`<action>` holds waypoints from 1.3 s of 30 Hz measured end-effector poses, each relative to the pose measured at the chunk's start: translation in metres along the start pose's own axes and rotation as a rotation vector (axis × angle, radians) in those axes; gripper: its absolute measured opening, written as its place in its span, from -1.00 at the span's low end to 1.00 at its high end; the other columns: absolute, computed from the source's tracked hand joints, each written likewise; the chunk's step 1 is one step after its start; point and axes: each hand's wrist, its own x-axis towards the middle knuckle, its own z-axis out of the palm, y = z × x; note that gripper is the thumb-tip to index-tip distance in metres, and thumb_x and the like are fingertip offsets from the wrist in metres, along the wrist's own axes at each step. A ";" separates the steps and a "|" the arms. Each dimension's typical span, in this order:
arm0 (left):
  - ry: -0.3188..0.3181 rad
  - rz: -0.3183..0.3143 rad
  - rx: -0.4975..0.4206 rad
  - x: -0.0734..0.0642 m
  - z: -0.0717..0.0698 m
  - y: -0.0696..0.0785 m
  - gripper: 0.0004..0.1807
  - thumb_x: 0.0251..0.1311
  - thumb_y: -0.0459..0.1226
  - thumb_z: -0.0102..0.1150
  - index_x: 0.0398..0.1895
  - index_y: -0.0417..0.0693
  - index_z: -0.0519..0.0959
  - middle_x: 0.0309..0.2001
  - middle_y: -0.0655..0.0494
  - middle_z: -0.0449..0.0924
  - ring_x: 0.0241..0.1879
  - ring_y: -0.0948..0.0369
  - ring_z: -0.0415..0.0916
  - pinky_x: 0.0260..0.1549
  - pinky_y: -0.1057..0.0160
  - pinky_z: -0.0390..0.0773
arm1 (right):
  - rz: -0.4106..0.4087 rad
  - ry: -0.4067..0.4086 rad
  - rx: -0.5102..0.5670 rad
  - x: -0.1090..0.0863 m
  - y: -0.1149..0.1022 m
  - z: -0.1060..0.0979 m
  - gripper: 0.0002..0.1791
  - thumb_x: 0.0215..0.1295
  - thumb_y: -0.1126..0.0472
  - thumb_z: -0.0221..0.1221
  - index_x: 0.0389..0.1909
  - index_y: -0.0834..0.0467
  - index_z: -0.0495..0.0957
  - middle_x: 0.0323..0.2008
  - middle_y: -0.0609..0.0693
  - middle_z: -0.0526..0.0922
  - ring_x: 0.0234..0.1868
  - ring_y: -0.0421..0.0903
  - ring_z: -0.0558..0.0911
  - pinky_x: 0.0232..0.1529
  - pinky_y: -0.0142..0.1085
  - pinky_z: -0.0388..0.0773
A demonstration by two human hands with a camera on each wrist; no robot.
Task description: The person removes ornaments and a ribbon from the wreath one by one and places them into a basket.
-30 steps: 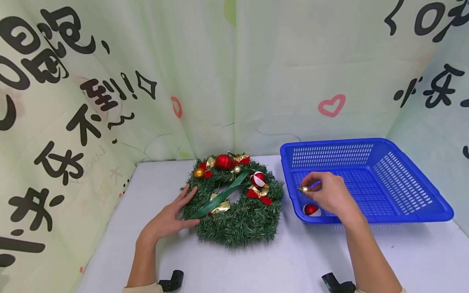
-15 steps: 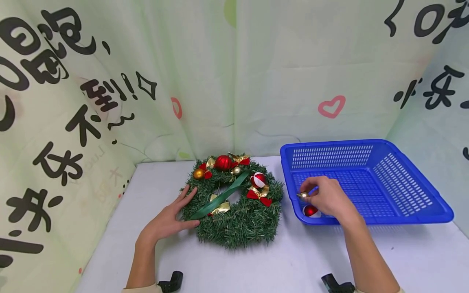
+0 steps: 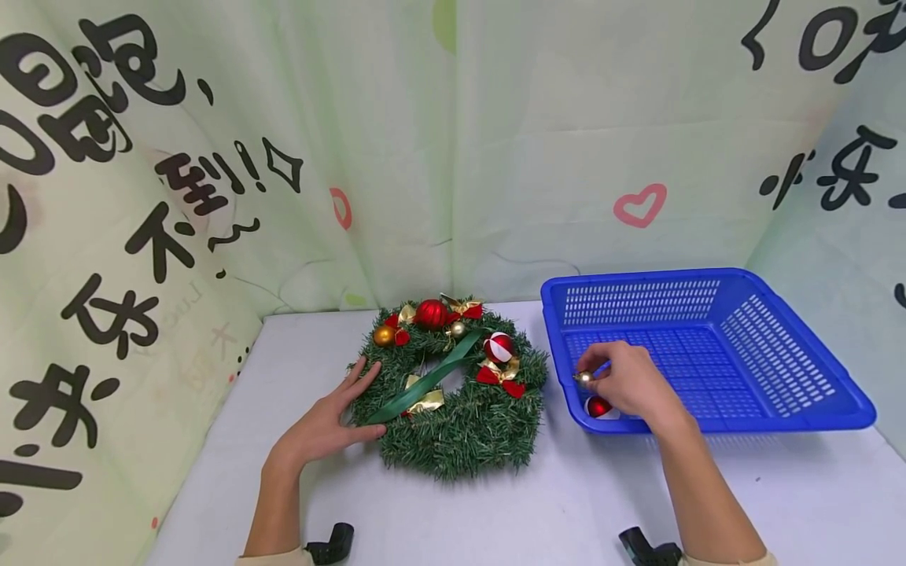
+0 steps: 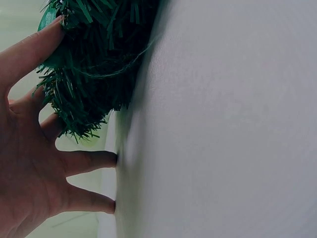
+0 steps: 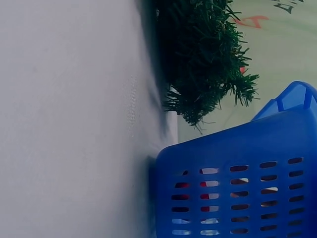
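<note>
A green wreath (image 3: 460, 440) lies on the table, trimmed with red, gold and striped balls, bows and a green ribbon (image 3: 425, 385). My left hand (image 3: 322, 420) rests with spread fingers against its left side; in the left wrist view two fingertips of this hand (image 4: 29, 163) touch the table. Inside the near left corner of the blue basket (image 3: 708, 424), my right hand (image 3: 630, 381) pinches a small gold ball ornament (image 3: 584, 378) between thumb and fingers. Just below it lies a red and white ball (image 3: 598, 406). In the right wrist view the basket wall hides the right hand.
The blue basket stands right of the wreath, a narrow gap between them. Two black wrist mounts, a left one (image 3: 333, 544) and a right one (image 3: 647, 548), show near the sleeves. A printed curtain (image 3: 531, 157) closes off the back and sides of the white table (image 3: 495, 519).
My right hand has lowered slightly into the basket with the gold ball, coming closer to the red and white ball. The left hand and the wreath have stayed in place.
</note>
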 end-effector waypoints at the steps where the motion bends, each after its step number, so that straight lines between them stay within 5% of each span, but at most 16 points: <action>1: -0.001 -0.002 0.002 0.000 0.000 0.000 0.09 0.25 0.15 0.39 0.71 0.41 -0.07 0.73 0.20 -0.36 0.65 -0.26 -0.19 0.38 -0.53 0.12 | 0.005 -0.005 0.007 0.000 0.000 0.001 -0.84 0.24 0.41 0.31 -0.17 0.22 0.72 -0.20 0.14 0.76 -0.29 -0.07 0.76 -0.37 -0.25 0.65; 9: -0.005 0.004 0.003 0.001 0.001 -0.002 0.08 0.26 0.15 0.38 0.71 0.44 -0.09 0.73 0.21 -0.38 0.65 -0.26 -0.17 0.38 -0.53 0.12 | 0.000 -0.020 -0.006 0.001 0.003 0.000 -0.84 0.22 0.40 0.33 -0.17 0.26 0.71 -0.21 0.16 0.75 -0.32 -0.07 0.75 -0.39 -0.23 0.63; 18: -0.004 0.003 -0.003 0.001 0.000 -0.001 0.09 0.25 0.14 0.39 0.71 0.42 -0.07 0.73 0.21 -0.37 0.65 -0.25 -0.19 0.39 -0.52 0.11 | -0.032 -0.025 -0.092 0.004 0.007 0.000 -0.78 0.11 0.41 0.33 -0.20 0.20 0.73 -0.25 0.11 0.75 -0.22 0.03 0.67 -0.16 -0.07 0.56; 39: -0.003 0.007 -0.001 0.001 -0.001 -0.001 0.09 0.25 0.15 0.39 0.71 0.39 -0.06 0.73 0.20 -0.36 0.65 -0.25 -0.18 0.39 -0.53 0.11 | -0.030 -0.041 -0.069 0.004 0.006 0.000 -0.74 0.15 0.42 0.31 -0.12 0.26 0.73 -0.22 0.14 0.74 -0.24 0.01 0.72 -0.18 -0.08 0.63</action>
